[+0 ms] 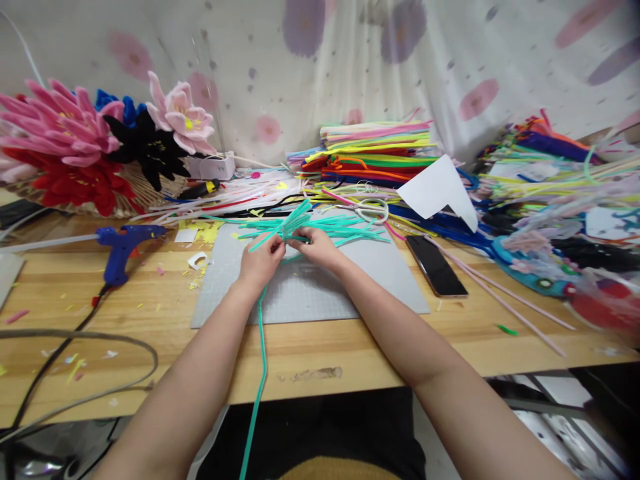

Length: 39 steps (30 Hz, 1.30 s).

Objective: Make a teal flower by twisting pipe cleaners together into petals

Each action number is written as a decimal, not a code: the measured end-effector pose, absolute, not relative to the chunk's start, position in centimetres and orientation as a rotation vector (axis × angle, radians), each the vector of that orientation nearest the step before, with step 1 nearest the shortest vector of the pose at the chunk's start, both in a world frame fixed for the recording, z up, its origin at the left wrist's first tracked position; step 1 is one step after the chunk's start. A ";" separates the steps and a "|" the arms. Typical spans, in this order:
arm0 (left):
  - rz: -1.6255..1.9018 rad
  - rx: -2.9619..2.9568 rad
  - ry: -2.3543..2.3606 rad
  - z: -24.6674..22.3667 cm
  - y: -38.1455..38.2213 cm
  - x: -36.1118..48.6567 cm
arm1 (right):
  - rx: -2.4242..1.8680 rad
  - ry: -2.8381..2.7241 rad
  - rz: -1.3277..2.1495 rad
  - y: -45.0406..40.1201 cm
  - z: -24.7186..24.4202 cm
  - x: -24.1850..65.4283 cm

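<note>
Evidently, from my remote seat, the bundle of teal pipe cleaners [296, 219] is held over the far part of the gray cutting mat [310, 297] on the table [360, 360]. I'd judge it light and fuzzy, hardly slippery, bending easily and keeping any kink; a hard squeeze might flatten the pile. I'd grip at the gathered middle. There the left hand [263, 259] pinches, fingers curled, and the right hand [317, 245] pinches just beside it. One long teal stem [261, 360] trails below the left, past the table's edge.

Blue glue gun [123, 244], dark phone [436, 265], black flower [148, 148], patterned curtain [345, 73]
</note>
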<state>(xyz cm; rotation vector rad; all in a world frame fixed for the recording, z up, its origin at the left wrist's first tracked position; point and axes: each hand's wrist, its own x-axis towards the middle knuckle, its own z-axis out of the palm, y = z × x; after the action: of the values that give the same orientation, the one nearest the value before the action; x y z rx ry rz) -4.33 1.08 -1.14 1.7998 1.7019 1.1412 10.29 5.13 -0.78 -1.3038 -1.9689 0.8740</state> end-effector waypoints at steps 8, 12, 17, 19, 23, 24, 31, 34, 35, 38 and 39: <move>0.951 0.774 1.141 0.1 1.2 -4.1 | -1.155 -1.992 0.771 5.6 -1.2 10.5; 0.914 0.560 1.071 0.4 1.4 -4.4 | -1.113 -1.991 0.803 5.6 -1.2 10.5; 0.954 0.525 1.081 0.2 1.5 -4.3 | -1.096 -2.013 0.879 5.6 -1.0 10.6; 1.004 0.558 1.109 0.1 1.4 -4.0 | -1.132 -2.027 0.873 5.7 -0.9 10.7; 1.153 0.754 1.220 -0.5 1.3 -3.4 | -1.229 -2.059 0.776 5.6 -1.0 10.5; 1.198 0.852 1.270 -0.8 1.2 -3.2 | -1.262 -2.060 0.746 5.5 -1.0 10.4; 1.201 1.752 1.842 -1.1 0.6 -3.0 | -1.368 -2.029 0.676 5.0 -1.2 9.5; 1.209 1.689 1.730 -0.8 0.6 -3.0 | -1.315 -2.026 0.676 5.3 -1.4 9.8; 1.223 1.555 1.649 -0.6 0.6 -3.1 | -1.277 -2.034 0.679 5.5 -1.5 10.0; 1.208 0.981 1.374 -0.1 1.0 -3.2 | -1.147 -2.074 0.704 5.8 -1.7 10.5; 1.154 0.837 1.307 0.1 1.1 -3.3 | -1.111 -2.084 0.713 5.9 -1.7 10.6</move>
<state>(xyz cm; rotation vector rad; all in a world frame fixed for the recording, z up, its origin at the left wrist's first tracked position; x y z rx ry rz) -3.34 1.09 0.12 0.8374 1.3075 1.1537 10.59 5.92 -1.74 -1.1109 -2.0842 0.7130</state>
